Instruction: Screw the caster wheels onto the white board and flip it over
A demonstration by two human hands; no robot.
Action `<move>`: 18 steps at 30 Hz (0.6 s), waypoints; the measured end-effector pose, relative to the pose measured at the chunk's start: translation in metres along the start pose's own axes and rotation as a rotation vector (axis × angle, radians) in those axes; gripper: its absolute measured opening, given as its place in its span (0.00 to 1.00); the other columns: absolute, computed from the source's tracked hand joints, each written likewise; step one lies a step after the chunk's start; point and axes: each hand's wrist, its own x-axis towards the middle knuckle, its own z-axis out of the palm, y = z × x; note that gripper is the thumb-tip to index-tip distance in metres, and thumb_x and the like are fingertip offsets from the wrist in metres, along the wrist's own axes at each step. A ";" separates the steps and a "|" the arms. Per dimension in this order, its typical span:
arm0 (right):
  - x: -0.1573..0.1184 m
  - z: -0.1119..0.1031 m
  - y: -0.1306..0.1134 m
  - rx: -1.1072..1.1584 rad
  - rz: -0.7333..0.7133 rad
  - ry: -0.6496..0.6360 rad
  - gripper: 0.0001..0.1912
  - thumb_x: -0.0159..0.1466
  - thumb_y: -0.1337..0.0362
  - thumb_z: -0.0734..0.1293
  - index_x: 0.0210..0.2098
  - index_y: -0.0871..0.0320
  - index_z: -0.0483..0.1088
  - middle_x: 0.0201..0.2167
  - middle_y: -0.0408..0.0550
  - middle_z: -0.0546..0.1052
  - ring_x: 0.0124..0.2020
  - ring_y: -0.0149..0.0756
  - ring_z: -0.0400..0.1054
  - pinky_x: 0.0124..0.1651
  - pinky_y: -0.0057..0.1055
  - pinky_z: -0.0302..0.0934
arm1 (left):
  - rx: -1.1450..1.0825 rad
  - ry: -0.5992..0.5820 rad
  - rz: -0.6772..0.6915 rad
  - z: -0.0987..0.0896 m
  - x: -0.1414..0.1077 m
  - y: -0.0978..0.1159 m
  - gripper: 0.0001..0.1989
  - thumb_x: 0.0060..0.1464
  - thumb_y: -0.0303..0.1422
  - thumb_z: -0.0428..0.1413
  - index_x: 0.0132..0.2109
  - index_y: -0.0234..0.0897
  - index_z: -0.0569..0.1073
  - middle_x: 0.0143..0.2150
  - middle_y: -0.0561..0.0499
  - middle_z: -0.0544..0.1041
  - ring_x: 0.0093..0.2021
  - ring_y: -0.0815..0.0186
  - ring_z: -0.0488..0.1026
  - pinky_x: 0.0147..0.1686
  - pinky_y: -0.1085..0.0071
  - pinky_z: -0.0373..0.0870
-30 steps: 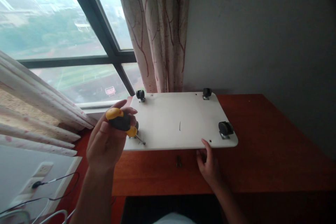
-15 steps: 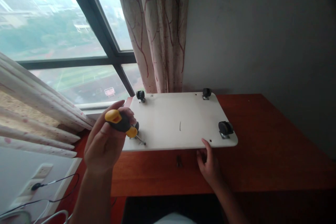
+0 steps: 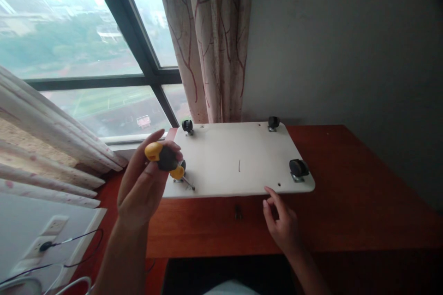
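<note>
My left hand (image 3: 140, 193) is closed around a yellow and black screwdriver (image 3: 166, 157). Its shaft slants down to the right over the near left corner of a white board (image 3: 214, 152), with a small bit of metal at the tip. Black casters stand up from the board's corners: far left (image 3: 187, 126), far right (image 3: 273, 122) and near right (image 3: 297, 168). Screwdriver and fingers partly hide the near left caster (image 3: 183, 165). Beside the board's near edge is my right hand (image 3: 284, 221), fingers apart and nothing visible in them.
The board lies on a reddish-brown wooden table (image 3: 346, 184). Small dark pieces (image 3: 238, 212) rest in front of it, and a thin dark mark or rod (image 3: 239, 166) shows on its face. Curtains (image 3: 221, 55) and a window stand behind. Cables hang from wall sockets (image 3: 44, 244) at left.
My right hand has drawn back slightly from the board's near edge, down and to the right. The left hand with the screwdriver has shifted a little to the right.
</note>
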 end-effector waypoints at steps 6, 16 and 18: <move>0.033 0.010 -0.048 0.079 -0.163 -0.075 0.10 0.70 0.69 0.61 0.46 0.56 0.73 0.37 0.48 0.80 0.39 0.37 0.75 0.44 0.33 0.68 | 0.225 0.027 0.198 -0.002 0.001 -0.001 0.23 0.50 0.23 0.66 0.51 0.45 0.71 0.48 0.49 0.79 0.38 0.62 0.80 0.40 0.62 0.79; 0.081 0.067 -0.118 0.004 -0.163 -0.413 0.12 0.63 0.56 0.73 0.40 0.56 0.72 0.38 0.47 0.78 0.42 0.41 0.69 0.45 0.37 0.63 | 0.233 -0.007 0.119 -0.012 -0.011 0.006 0.29 0.58 0.33 0.62 0.65 0.45 0.67 0.52 0.42 0.77 0.45 0.59 0.79 0.48 0.59 0.78; 0.085 0.076 -0.123 -0.040 -0.178 -0.447 0.15 0.62 0.54 0.73 0.42 0.56 0.72 0.40 0.47 0.77 0.43 0.42 0.69 0.46 0.37 0.63 | 0.235 -0.079 0.068 -0.020 -0.015 0.009 0.34 0.57 0.31 0.63 0.68 0.47 0.62 0.56 0.41 0.75 0.50 0.56 0.78 0.51 0.57 0.77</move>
